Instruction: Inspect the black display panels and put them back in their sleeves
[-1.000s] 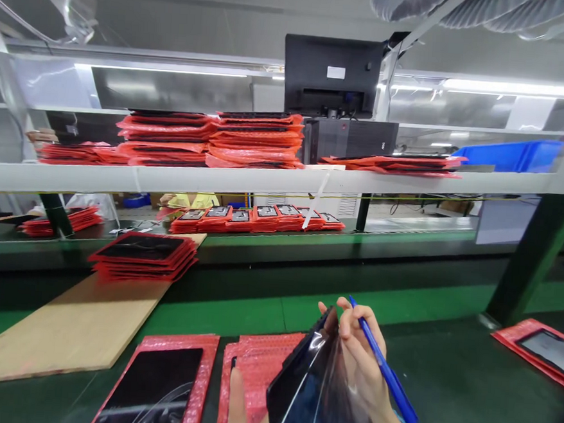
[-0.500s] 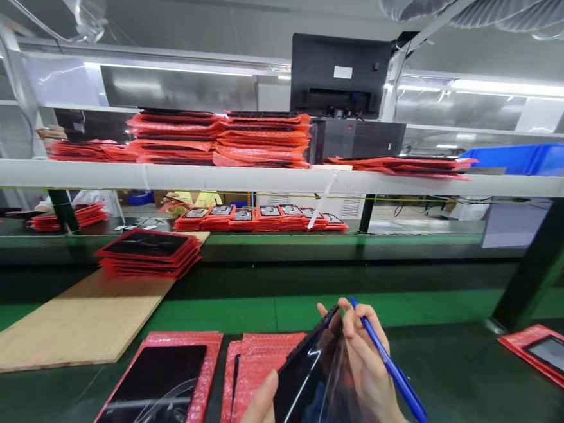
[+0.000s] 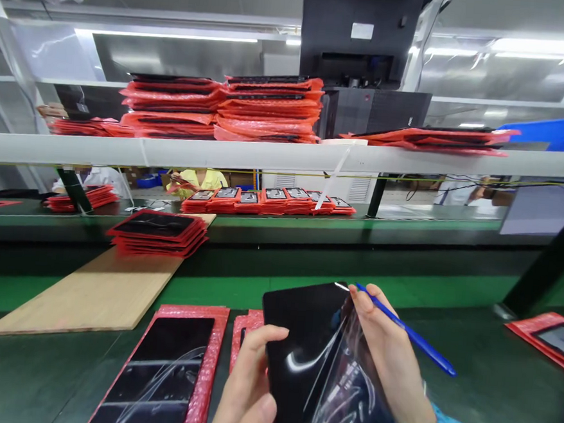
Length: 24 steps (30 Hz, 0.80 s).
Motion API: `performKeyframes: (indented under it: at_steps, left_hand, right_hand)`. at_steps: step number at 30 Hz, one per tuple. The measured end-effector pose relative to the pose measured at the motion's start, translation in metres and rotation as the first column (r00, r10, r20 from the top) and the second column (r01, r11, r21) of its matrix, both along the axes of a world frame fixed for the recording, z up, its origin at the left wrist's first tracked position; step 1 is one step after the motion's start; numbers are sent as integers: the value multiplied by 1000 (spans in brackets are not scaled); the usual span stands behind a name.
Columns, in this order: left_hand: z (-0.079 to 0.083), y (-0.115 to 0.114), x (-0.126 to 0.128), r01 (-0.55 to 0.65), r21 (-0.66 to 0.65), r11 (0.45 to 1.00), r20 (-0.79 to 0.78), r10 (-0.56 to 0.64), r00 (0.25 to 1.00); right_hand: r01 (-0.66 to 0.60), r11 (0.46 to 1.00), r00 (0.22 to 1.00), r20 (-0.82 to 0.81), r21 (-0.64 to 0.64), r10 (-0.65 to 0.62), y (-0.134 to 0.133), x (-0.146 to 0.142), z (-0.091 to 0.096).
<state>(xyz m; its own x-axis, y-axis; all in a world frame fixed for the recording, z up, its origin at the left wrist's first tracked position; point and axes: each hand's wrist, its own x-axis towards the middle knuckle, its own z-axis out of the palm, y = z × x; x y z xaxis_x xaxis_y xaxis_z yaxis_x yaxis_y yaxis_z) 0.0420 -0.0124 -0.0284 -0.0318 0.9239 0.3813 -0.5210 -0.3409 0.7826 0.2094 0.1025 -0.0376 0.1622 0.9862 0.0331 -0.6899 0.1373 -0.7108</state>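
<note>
The left hand [image 3: 247,389] holds a flat, shiny black screen [image 3: 297,332]; across from it, the right hand [image 3: 392,351] pinches crinkly, see-through film [image 3: 347,387].

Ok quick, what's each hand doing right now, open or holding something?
Left hand: closed on the black panel at its left edge.
Right hand: closed, fingertips at the clear film, blue pen also held.

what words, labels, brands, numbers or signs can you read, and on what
No text can be read.
White label on the monitor: any print is too small.
Light mark on the black computer case: too small and blurred.
Held black panel and blue pen: no lettering visible.
</note>
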Motion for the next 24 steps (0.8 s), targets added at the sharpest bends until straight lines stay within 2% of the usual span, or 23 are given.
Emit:
performKeyframes:
  at_steps: [3, 6, 10, 18, 24]
  left_hand:
    - [1, 5, -1, 105, -64, 992, 77, -100, 992]
    - [-1, 9, -1, 157, -135, 978, 196, -129, 972]
    - [-4, 12, -2, 196, -200, 960, 207, -154, 966]
    - [-4, 15, -1, 133, -338, 932, 215, -62, 975]
    - [-3, 15, -1, 98, -375, 922, 199, -24, 980]
  right_hand:
    - [39, 998, 997, -69, -50, -42, 8, 5, 4]
    - [33, 998, 993, -108, -57, -39, 14, 9, 6]
    - [-10, 998, 987, -162, -70, -1, 18, 11, 7]
    - [-34, 995, 980, -198, -94, 15, 26, 14, -1]
    - [-49, 993, 980, -197, -108, 26, 32, 12, -5]
